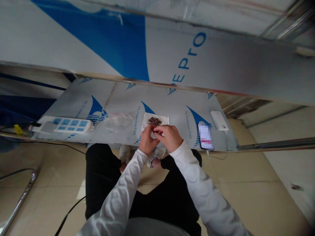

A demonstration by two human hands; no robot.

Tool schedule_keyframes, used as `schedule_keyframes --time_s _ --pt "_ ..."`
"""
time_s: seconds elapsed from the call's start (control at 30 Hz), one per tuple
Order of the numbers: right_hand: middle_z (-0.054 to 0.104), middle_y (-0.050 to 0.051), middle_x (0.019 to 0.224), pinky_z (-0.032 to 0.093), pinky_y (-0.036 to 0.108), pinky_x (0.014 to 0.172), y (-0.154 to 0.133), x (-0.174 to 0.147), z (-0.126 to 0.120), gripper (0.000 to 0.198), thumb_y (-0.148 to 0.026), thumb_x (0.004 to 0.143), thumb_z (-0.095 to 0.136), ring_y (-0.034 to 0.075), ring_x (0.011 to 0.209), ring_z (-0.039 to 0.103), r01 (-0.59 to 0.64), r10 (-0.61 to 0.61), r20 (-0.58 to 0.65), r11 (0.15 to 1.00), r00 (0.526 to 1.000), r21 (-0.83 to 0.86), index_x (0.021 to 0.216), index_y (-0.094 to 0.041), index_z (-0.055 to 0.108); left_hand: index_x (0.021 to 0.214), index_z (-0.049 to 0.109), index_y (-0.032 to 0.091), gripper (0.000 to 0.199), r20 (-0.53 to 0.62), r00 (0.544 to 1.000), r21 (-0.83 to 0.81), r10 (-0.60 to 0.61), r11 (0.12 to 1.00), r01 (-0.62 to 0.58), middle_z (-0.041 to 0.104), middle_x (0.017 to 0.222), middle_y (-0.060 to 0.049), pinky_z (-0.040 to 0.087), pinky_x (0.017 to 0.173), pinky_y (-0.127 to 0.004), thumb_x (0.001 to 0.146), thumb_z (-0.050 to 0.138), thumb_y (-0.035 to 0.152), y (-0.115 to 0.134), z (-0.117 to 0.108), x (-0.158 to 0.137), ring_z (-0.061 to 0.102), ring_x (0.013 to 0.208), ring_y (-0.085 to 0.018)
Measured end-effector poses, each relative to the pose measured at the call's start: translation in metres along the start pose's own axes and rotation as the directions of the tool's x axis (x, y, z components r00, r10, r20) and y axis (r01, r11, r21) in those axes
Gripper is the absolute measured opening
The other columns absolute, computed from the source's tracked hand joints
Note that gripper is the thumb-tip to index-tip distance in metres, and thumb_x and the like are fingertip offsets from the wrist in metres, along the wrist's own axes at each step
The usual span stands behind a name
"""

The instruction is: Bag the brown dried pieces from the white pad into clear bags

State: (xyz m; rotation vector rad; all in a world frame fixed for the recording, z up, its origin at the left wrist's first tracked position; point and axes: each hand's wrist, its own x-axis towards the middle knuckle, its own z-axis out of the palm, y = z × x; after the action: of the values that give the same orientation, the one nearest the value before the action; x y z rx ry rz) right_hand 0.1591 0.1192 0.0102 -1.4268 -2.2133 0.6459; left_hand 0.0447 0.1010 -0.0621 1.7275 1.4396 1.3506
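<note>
My left hand (pixel 148 141) and my right hand (pixel 171 137) meet at the front edge of the film-covered shelf (pixel 123 98). The fingers of both are pinched together at almost the same spot. Whatever sits between the fingertips is too small and covered to name. Just beyond the fingers lies a white sheet (pixel 147 118), perhaps paper or cloth. On it rests a small heap of shiny brownish pieces (pixel 154 121), metallic in look, whose exact kind I cannot make out. My hands partly cover the sheet's near side.
To the left are a white power strip (pixel 73 125) and a crumpled clear plastic bag (pixel 118 121). On the right lie a phone (pixel 205 136) with a cable and a white power bank (pixel 219 120). A film-covered upper panel (pixel 162 49) overhangs the shelf's back.
</note>
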Motion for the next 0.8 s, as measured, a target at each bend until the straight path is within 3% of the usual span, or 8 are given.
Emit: schedule_keyframes --time_s 0.1,0.2,0.27,0.33,0.37,0.43,0.6,0.8 --pt "0.071 0.008 0.071 0.05 0.034 0.072 -0.006 -0.001 -0.01 0.007 -0.017 0.07 0.076 0.023 0.08 0.062 0.084 -0.075 0.056 0.981 0.996 -0.173 0.076 -0.02 0.074 0.09 0.051 0.019 0.03 -0.006 1.0 -0.002 -0.009 1.0 0.009 0.063 0.081 -0.001 0.047 0.069 -0.028 0.063 0.059 0.011 0.002 0.002 0.0 0.06 0.074 -0.017" --pt "0.073 0.006 0.08 0.05 0.032 0.074 0.006 -0.003 -0.008 0.011 -0.021 0.075 0.073 0.021 0.082 0.063 0.141 -0.138 0.068 0.989 0.988 -0.037 0.085 -0.022 0.074 0.091 0.05 0.02 0.028 -0.027 0.999 0.004 -0.038 0.999 0.038 0.062 0.081 0.0 0.047 0.069 -0.027 0.066 0.062 0.015 -0.001 0.001 -0.003 0.06 0.073 -0.015" --pt "0.074 0.004 0.091 0.051 0.029 0.074 0.03 -0.001 0.0 0.016 -0.023 0.084 0.062 0.017 0.081 0.065 0.072 -0.07 -0.024 0.993 0.997 0.095 0.096 -0.023 0.072 0.089 0.05 0.02 0.023 -0.073 0.994 0.016 -0.076 0.997 0.077 0.06 0.077 0.001 0.046 0.069 -0.026 0.07 0.063 0.02 -0.004 -0.003 -0.007 0.058 0.07 -0.014" --pt "0.073 0.005 0.096 0.052 0.027 0.073 0.063 0.006 0.015 0.022 -0.021 0.087 0.054 0.015 0.078 0.066 -0.101 0.116 -0.135 0.989 0.984 0.109 0.101 -0.02 0.07 0.087 0.05 0.02 0.02 -0.119 0.986 0.028 -0.119 0.992 0.123 0.057 0.073 0.003 0.046 0.068 -0.025 0.073 0.063 0.021 -0.008 -0.009 -0.012 0.055 0.066 -0.012" --pt "0.073 0.005 0.094 0.053 0.027 0.073 0.08 0.012 0.025 0.022 -0.017 0.085 0.054 0.014 0.075 0.066 -0.21 0.215 -0.171 0.977 0.962 0.046 0.1 -0.018 0.07 0.087 0.049 0.02 0.019 -0.135 0.981 0.032 -0.139 0.989 0.145 0.057 0.071 0.003 0.045 0.068 -0.025 0.073 0.063 0.021 -0.01 -0.013 -0.015 0.055 0.065 -0.012" --pt "0.072 0.006 0.088 0.054 0.03 0.073 0.11 0.026 0.045 0.022 -0.01 0.074 0.061 0.014 0.066 0.064 -0.284 0.277 -0.154 0.959 0.949 -0.025 0.094 -0.015 0.071 0.088 0.049 0.021 0.021 -0.15 0.974 0.041 -0.17 0.983 0.178 0.058 0.071 0.004 0.045 0.068 -0.025 0.073 0.064 0.021 -0.013 -0.021 -0.021 0.054 0.064 -0.012" --pt "0.069 0.009 0.096 0.052 0.032 0.084 0.141 0.057 0.084 0.027 -0.004 0.068 0.064 0.016 0.077 0.064 -0.27 0.259 -0.099 0.955 0.961 -0.123 0.093 -0.013 0.071 0.089 0.049 0.021 0.022 -0.167 0.962 0.089 -0.217 0.968 0.234 0.059 0.07 0.004 0.045 0.067 -0.024 0.075 0.065 0.024 -0.023 -0.034 -0.031 0.056 0.064 -0.011" --pt "0.068 0.01 0.097 0.049 0.031 0.089 0.141 0.067 0.094 0.019 -0.007 0.076 0.06 0.019 0.089 0.063 -0.224 0.221 -0.038 0.955 0.974 -0.194 0.089 -0.015 0.073 0.09 0.05 0.021 0.022 -0.169 0.958 0.13 -0.233 0.958 0.256 0.061 0.071 0.004 0.046 0.067 -0.024 0.074 0.065 0.026 -0.033 -0.034 -0.035 0.057 0.063 -0.011"
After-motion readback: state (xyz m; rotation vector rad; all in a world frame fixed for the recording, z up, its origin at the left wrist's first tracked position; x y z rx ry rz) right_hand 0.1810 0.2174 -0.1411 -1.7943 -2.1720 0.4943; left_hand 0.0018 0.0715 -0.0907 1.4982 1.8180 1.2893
